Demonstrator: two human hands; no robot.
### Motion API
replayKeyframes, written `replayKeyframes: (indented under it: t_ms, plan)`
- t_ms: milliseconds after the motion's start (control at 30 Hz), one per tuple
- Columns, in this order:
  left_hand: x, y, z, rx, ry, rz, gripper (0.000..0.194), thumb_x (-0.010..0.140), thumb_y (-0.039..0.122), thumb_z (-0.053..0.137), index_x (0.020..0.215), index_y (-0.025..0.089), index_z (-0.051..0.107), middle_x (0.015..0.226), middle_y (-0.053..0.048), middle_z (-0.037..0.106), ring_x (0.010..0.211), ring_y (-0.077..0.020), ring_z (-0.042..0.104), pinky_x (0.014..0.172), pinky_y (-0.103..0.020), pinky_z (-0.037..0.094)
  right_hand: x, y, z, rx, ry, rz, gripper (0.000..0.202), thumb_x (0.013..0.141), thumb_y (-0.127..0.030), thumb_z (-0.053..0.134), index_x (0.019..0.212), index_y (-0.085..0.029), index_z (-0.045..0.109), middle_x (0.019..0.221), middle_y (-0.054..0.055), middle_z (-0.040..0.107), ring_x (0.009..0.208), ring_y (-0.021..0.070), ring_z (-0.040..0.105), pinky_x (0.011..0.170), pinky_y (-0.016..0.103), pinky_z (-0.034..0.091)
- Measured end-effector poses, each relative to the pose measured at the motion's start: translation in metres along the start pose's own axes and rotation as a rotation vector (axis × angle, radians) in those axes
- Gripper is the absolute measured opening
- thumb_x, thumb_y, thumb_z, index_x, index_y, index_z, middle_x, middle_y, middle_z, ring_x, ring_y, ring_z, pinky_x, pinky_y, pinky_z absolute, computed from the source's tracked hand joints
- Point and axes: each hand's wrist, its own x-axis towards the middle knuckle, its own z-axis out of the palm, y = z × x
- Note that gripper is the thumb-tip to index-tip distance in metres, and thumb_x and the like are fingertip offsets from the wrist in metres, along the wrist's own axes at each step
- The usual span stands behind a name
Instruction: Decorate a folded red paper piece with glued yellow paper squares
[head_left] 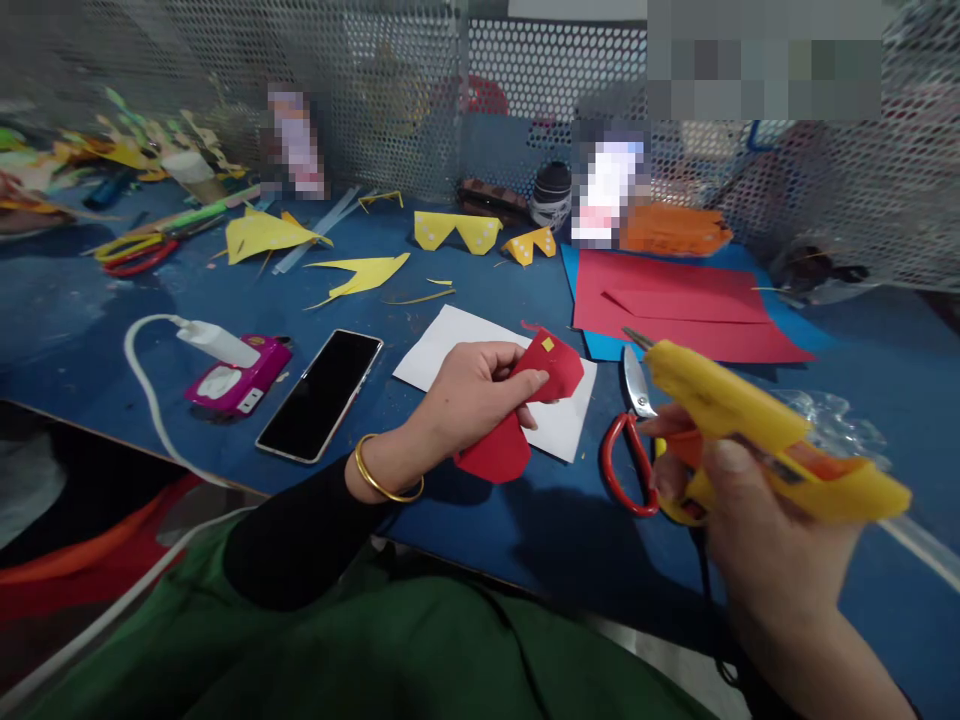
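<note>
Between the thumb and fingers of my left hand [480, 395] is a red paper cutout [559, 372], shaped with two wide lobes. A small yellow square is stuck on its upper lobe, and my fingers cover its middle. Beneath it lies a white sheet of paper [427, 343]. My right hand [765, 530] is wrapped round a yellow glue gun [739, 395], its metal nozzle pointing left, apart from the red paper. Just left of the glue gun, scissors with red and yellow handles [630, 465] lie on the blue table.
A phone [321, 395] and a purple socket block [238, 375] with a white plug lie at left. Yellow paper pieces [274, 235] and yellow mask shapes [457, 232] are farther back. Red sheets [675, 290] rest on blue ones at right, before a perforated metal screen [555, 60].
</note>
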Motion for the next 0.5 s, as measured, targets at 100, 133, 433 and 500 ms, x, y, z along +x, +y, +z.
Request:
replayKeyframes:
  t_ms: [100, 133, 433, 500]
  plan:
    - [0.001, 0.001, -0.002, 0.001, 0.024, 0.007, 0.013, 0.088, 0.025, 0.064, 0.083, 0.015, 0.07, 0.065, -0.001, 0.072, 0.054, -0.011, 0.067, 0.05, -0.019, 0.049, 0.015, -0.002, -0.004, 0.2, 0.031, 0.161, 0.03, 0.09, -0.052, 0.061, 0.096, -0.023, 0.068, 0.095, 0.008, 0.071, 0.047, 0.011, 0.05, 0.042, 0.029, 0.04]
    - [0.002, 0.001, -0.003, 0.004, 0.037, 0.011, 0.013, 0.088, 0.026, 0.064, 0.083, 0.015, 0.07, 0.067, -0.002, 0.073, 0.054, -0.011, 0.068, 0.05, -0.019, 0.049, 0.02, -0.001, -0.007, 0.214, 0.016, 0.205, 0.033, 0.091, -0.055, 0.058, 0.095, -0.023, 0.067, 0.094, 0.008, 0.07, 0.048, 0.0108, 0.049, 0.043, 0.03, 0.041]
    - [0.001, 0.006, -0.008, -0.046, 0.104, 0.013, 0.013, 0.087, 0.029, 0.067, 0.089, 0.016, 0.07, 0.057, 0.001, 0.067, 0.047, -0.0113, 0.063, 0.047, -0.02, 0.049, 0.006, 0.016, -0.063, 0.093, -0.019, 0.524, 0.017, 0.071, -0.034, 0.079, 0.085, -0.025, 0.076, 0.095, 0.013, 0.078, 0.091, 0.0308, 0.076, 0.077, 0.037, 0.062]
    - [0.001, 0.006, -0.007, -0.041, 0.102, 0.013, 0.012, 0.087, 0.028, 0.067, 0.088, 0.016, 0.07, 0.057, 0.001, 0.067, 0.046, -0.0108, 0.062, 0.046, -0.02, 0.048, 0.004, 0.018, -0.074, 0.011, 0.03, 0.475, 0.013, 0.075, -0.035, 0.077, 0.083, -0.025, 0.076, 0.092, 0.015, 0.079, 0.086, 0.0325, 0.078, 0.075, 0.038, 0.063]
